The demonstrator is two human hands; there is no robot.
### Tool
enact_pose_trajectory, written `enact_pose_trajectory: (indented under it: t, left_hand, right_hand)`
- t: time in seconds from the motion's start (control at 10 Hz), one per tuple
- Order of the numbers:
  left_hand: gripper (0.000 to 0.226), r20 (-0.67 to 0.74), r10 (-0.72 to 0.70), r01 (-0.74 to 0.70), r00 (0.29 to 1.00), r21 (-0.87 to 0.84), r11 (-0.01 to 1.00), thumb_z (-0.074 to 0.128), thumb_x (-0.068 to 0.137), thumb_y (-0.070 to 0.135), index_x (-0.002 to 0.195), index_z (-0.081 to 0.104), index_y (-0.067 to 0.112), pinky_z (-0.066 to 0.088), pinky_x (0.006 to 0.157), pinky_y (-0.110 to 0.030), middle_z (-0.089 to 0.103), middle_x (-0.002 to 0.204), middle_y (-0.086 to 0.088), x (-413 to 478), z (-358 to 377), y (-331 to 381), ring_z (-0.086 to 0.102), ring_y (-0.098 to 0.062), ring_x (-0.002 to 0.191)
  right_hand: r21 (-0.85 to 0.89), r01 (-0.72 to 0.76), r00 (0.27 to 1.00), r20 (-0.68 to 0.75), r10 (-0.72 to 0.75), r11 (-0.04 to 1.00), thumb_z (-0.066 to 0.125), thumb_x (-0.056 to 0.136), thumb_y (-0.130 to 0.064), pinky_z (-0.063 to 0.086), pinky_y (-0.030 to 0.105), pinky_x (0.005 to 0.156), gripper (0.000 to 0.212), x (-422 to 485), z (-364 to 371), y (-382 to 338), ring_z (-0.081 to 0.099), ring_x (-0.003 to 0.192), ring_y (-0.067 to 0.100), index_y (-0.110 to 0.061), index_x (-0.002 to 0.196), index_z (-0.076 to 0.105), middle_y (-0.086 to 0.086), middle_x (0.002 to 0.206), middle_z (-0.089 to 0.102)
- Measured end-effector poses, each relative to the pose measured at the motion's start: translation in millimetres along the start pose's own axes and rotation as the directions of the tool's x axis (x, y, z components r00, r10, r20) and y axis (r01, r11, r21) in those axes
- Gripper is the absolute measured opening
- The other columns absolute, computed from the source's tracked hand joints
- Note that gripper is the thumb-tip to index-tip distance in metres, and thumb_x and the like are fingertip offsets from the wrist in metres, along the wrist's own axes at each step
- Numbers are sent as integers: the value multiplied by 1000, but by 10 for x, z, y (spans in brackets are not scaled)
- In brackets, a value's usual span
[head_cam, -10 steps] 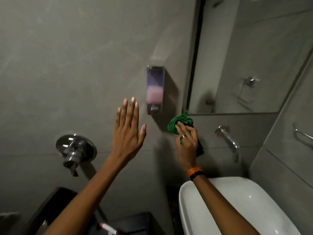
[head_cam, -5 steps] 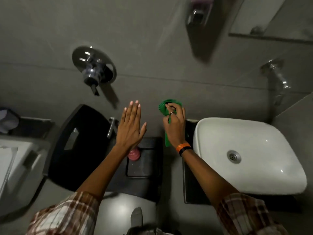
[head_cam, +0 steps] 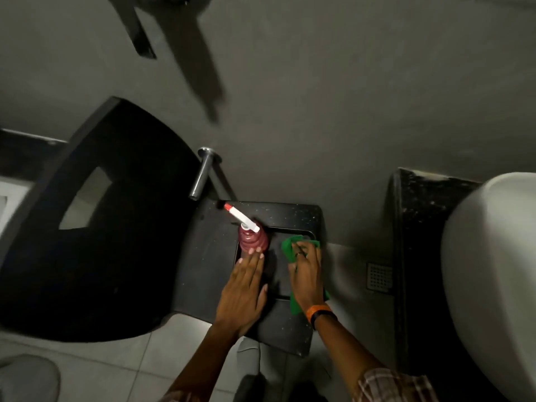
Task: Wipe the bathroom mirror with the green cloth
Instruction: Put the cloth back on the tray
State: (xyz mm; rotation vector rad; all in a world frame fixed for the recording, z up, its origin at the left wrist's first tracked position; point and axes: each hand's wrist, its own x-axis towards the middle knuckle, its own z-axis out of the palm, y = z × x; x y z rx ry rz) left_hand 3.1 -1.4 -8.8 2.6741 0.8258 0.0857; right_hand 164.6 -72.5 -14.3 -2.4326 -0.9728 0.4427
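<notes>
The green cloth is bunched in my right hand, low over a black stand, with a strip hanging below my wrist. My left hand is flat with fingers together, its fingertips touching the base of a pink spray bottle that has a white nozzle and stands on the same black stand. The mirror is out of view.
A white washbasin on a black counter is at the right edge. A black toilet seat lies to the left, with a chrome spout on the grey wall. A floor drain sits between stand and counter.
The view has swung down from the mirror and wall to the floor. Both hands dropped toward the black stand; my left hand reached the spray bottle, my right kept the cloth.
</notes>
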Motion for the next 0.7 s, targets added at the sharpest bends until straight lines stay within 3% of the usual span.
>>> enact_pose_trajectory:
  t: [0.1, 0.3, 0.5, 0.6, 0.7]
  left_hand:
    - [67, 53, -45, 47, 998, -31, 998, 30, 104, 40, 162, 19, 9, -3, 128, -32, 15, 169, -10, 27, 464, -202, 14, -23, 158]
    - [63, 58, -31, 32, 998, -23, 999, 38, 102, 30, 158, 32, 4, 10, 127, -37, 27, 167, -12, 90, 833, -294, 25, -27, 156]
    - [62, 68, -21, 20, 997, 13, 1000, 44, 100, 29, 156, 37, 2, 12, 126, -36, 30, 166, -13, 46, 1011, -342, 29, -28, 154]
    - [63, 99, -60, 60, 993, 8, 998, 40, 101, 32, 157, 36, 3, 6, 127, -34, 28, 166, -13, 52, 936, -369, 28, -28, 154]
    - [63, 46, -30, 31, 998, -17, 999, 37, 103, 33, 159, 31, 6, 4, 128, -33, 24, 168, -11, -19, 828, -298, 21, -24, 157]
  right_hand:
    - [-109, 3, 999, 51, 3, 994, 54, 82, -4, 43, 47, 108, 50, 206, 449, 168, 48, 125, 36, 0, 132, 56, 16, 137, 50]
    - [-327, -12, 995, 85, 42, 945, 55, 88, -38, 42, 52, 105, 63, 326, 848, 280, 48, 130, 34, -6, 143, 47, 12, 145, 50]
    - [-400, 38, 998, 69, -12, 916, 34, 95, -45, 36, 48, 115, 70, 195, 1003, 425, 36, 143, 27, -11, 155, 24, 8, 160, 33]
    - [-396, 27, 992, 126, 25, 918, 29, 98, -47, 33, 49, 117, 69, 277, 855, 301, 32, 146, 27, -11, 156, 19, 8, 163, 26]
    - [-391, 9, 996, 86, 26, 920, 31, 99, -47, 30, 49, 119, 69, 183, 715, 200, 31, 147, 28, -10, 156, 21, 8, 163, 26]
